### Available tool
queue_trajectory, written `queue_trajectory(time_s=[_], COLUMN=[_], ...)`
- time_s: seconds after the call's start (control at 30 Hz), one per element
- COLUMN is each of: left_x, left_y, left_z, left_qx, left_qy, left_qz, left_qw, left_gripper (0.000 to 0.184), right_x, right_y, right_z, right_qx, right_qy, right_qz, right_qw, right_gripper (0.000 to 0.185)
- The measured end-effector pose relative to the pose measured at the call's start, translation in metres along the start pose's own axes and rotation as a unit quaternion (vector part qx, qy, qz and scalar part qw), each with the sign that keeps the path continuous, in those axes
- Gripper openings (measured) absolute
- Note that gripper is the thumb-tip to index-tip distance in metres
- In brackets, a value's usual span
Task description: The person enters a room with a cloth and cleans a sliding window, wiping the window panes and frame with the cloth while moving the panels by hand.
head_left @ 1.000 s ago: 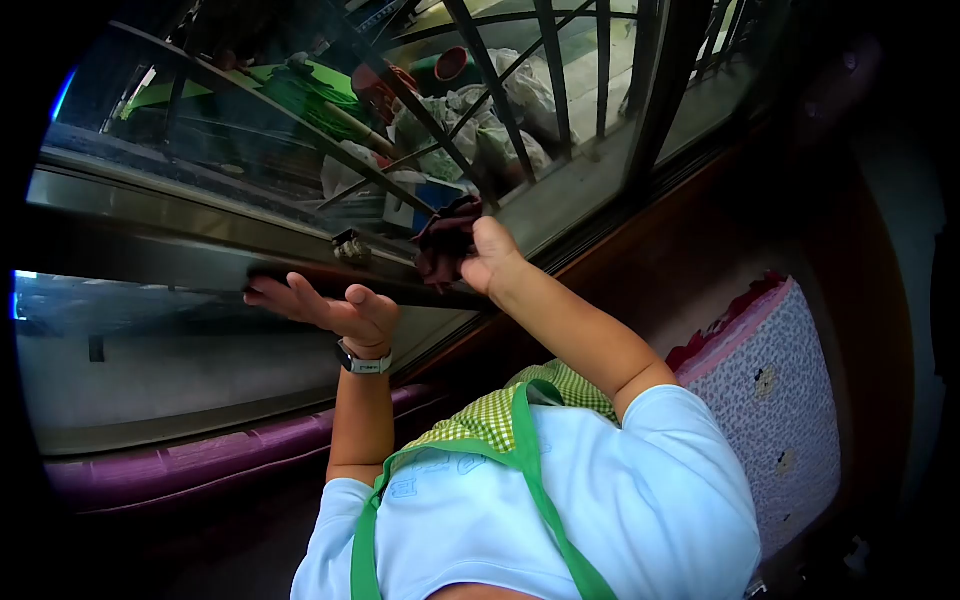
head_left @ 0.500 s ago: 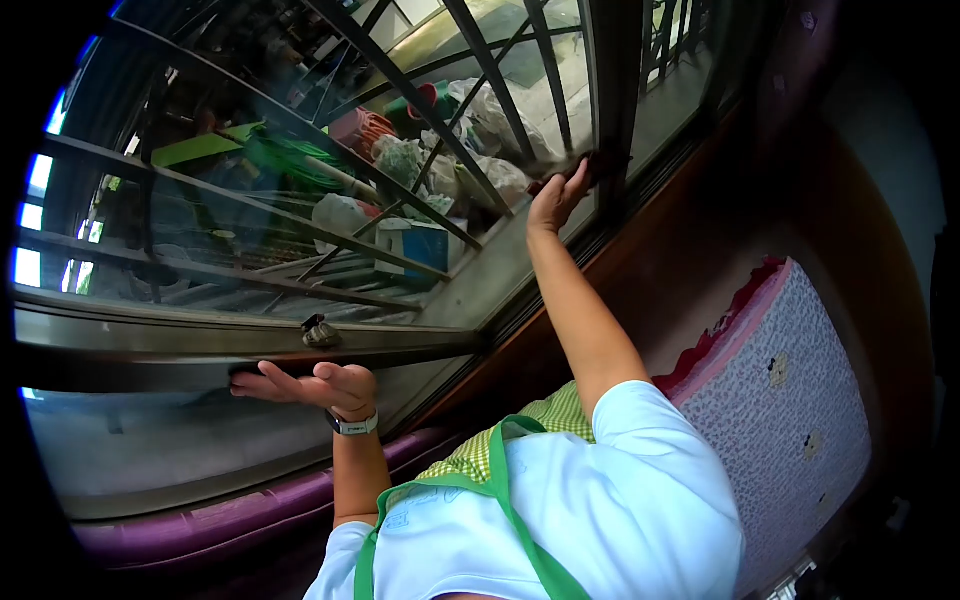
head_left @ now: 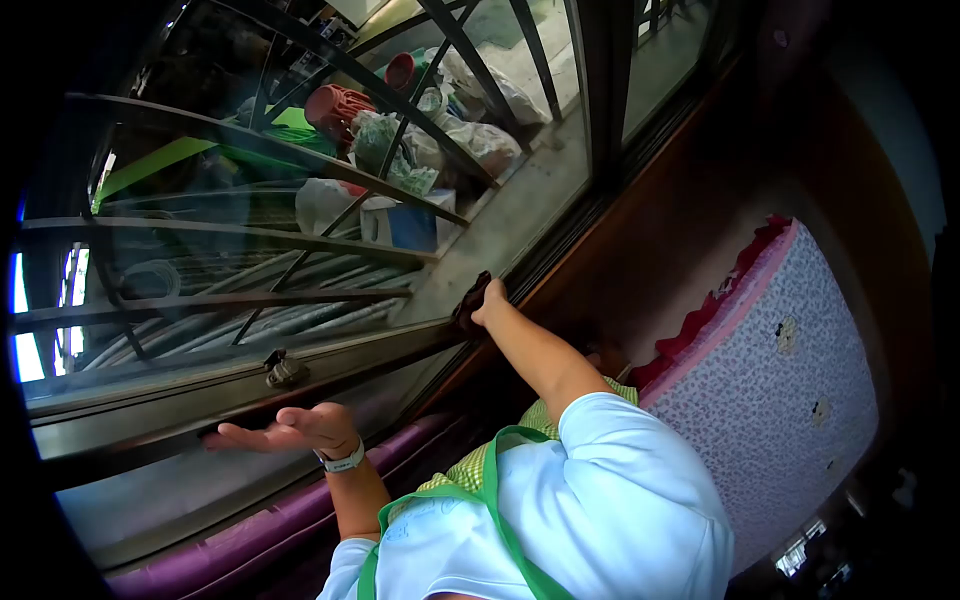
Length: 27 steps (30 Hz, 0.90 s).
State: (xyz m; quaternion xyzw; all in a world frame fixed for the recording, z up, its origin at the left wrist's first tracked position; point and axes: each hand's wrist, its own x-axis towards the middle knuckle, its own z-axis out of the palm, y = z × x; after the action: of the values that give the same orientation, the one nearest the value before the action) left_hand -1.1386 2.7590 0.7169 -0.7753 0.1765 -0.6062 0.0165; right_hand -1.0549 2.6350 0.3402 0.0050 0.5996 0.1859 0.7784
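Observation:
My right hand (head_left: pixel 490 302) is closed on a dark cloth (head_left: pixel 470 303), which it presses to the sill (head_left: pixel 545 195) close to the corner of the window sash. My left hand (head_left: pixel 300 430), a watch (head_left: pixel 343 458) on its wrist, lies against the lower edge of the metal window frame (head_left: pixel 180 395). Its fingers are stretched out, palm turned up, with nothing in them. Just above that hand, a small metal latch (head_left: pixel 286 370) sits on the frame.
Metal bars (head_left: pixel 300 150) cross the outside of the window. Beyond them are plastic bags (head_left: pixel 480 145), a red container (head_left: pixel 338 108) and long pipes (head_left: pixel 250 305). A purple padded edge (head_left: pixel 240 530) runs below the window. At right is a flower-patterned cover (head_left: pixel 770 390).
My right hand has moved with the cloth along the sill, down and left toward the sash corner. My left hand keeps its place against the frame; the whole view has shifted a little.

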Motion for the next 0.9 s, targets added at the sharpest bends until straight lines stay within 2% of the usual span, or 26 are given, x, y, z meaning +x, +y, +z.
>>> queue_trajectory(time_s=[0.03, 0.1, 0.13, 0.17, 0.23, 0.33, 0.37, 0.4, 0.43, 0.47, 0.5, 0.6, 0.63, 0.67, 0.7, 0.73, 0.77, 0.8, 0.83, 0.9], left_x=[-0.001, -0.003, -0.004, -0.006, -0.007, -0.009, -0.01, -0.009, -0.009, -0.008, -0.008, -0.009, -0.009, -0.008, -0.008, -0.008, -0.009, -0.012, -0.01, -0.005], left_y=[-0.001, -0.002, -0.003, -0.003, -0.004, -0.006, -0.007, -0.007, -0.007, -0.008, -0.009, -0.012, -0.013, -0.011, -0.011, -0.011, -0.009, -0.008, -0.006, -0.002], left_z=[0.001, 0.003, 0.005, 0.005, 0.006, 0.006, 0.006, 0.006, 0.005, 0.005, 0.003, 0.003, 0.004, 0.005, 0.003, 0.001, 0.001, 0.001, 0.002, 0.005], left_qx=[-0.004, -0.013, -0.02, -0.024, -0.031, -0.038, -0.038, -0.041, -0.044, -0.045, -0.046, -0.039, -0.037, -0.045, -0.049, -0.001, 0.049, 0.039, 0.037, -0.008], left_qy=[0.001, 0.003, 0.002, 0.0, -0.005, -0.005, -0.005, -0.006, -0.005, -0.005, -0.007, -0.003, -0.003, 0.0, 0.0, -0.005, -0.009, -0.009, -0.002, 0.018], left_qz=[-0.003, -0.007, -0.009, -0.013, -0.014, -0.018, -0.019, -0.02, -0.02, -0.021, -0.021, -0.012, -0.006, -0.007, -0.012, 0.002, 0.016, -0.006, -0.01, 0.004], left_qw=[1.0, 1.0, 1.0, 1.0, 0.999, 0.999, 0.999, 0.999, 0.999, 0.999, 0.999, 0.999, 0.999, 0.999, 0.999, 1.0, 0.999, 0.999, 0.999, 1.0], left_gripper=[0.055, 0.055, 0.055, 0.055, 0.055, 0.055, 0.055, 0.055, 0.055, 0.055, 0.055, 0.055, 0.056, 0.057, 0.057, 0.058, 0.059, 0.058, 0.058, 0.058], right_x=[0.0, 0.065, 0.03, -0.015, -0.027, -0.03, -0.037, -0.013, -0.04, -0.076, -0.1, -0.095, -0.102, -0.107, -0.037, -0.02, -0.102, -0.099, -0.114, -0.103], right_y=[-0.023, -0.064, -0.079, -0.091, -0.125, -0.206, -0.232, -0.279, -0.303, -0.305, -0.296, -0.264, -0.245, -0.219, -0.221, -0.189, -0.132, -0.101, -0.058, 0.015], right_z=[-0.001, -0.002, 0.008, 0.016, 0.023, 0.032, 0.039, 0.042, 0.045, 0.045, 0.046, 0.05, 0.055, 0.065, 0.071, 0.066, 0.053, 0.033, 0.03, 0.022], right_qx=[0.026, 0.011, -0.021, -0.031, -0.079, -0.016, -0.003, 0.009, 0.042, 0.043, 0.036, 0.008, -0.048, -0.027, -0.021, -0.018, -0.008, -0.071, -0.058, -0.102], right_qy=[-0.05, -0.078, -0.053, -0.076, -0.133, -0.202, -0.187, -0.106, -0.08, -0.098, -0.077, -0.099, -0.059, -0.041, 0.008, -0.013, -0.085, -0.185, -0.155, -0.14], right_qz=[0.0, 0.032, 0.027, 0.021, 0.034, -0.057, -0.155, -0.198, -0.257, -0.237, -0.259, -0.286, -0.312, -0.369, -0.423, -0.434, -0.298, -0.206, -0.141, -0.012], right_qw=[0.998, 0.996, 0.998, 0.996, 0.987, 0.978, 0.97, 0.974, 0.962, 0.965, 0.962, 0.953, 0.947, 0.928, 0.906, 0.901, 0.951, 0.958, 0.976, 0.985], right_gripper=[0.043, 0.042, 0.042, 0.041, 0.041, 0.042, 0.037, 0.031, 0.025, 0.021, 0.021, 0.016, 0.016, 0.018, 0.023, 0.029, 0.02, 0.018, 0.025, 0.026])
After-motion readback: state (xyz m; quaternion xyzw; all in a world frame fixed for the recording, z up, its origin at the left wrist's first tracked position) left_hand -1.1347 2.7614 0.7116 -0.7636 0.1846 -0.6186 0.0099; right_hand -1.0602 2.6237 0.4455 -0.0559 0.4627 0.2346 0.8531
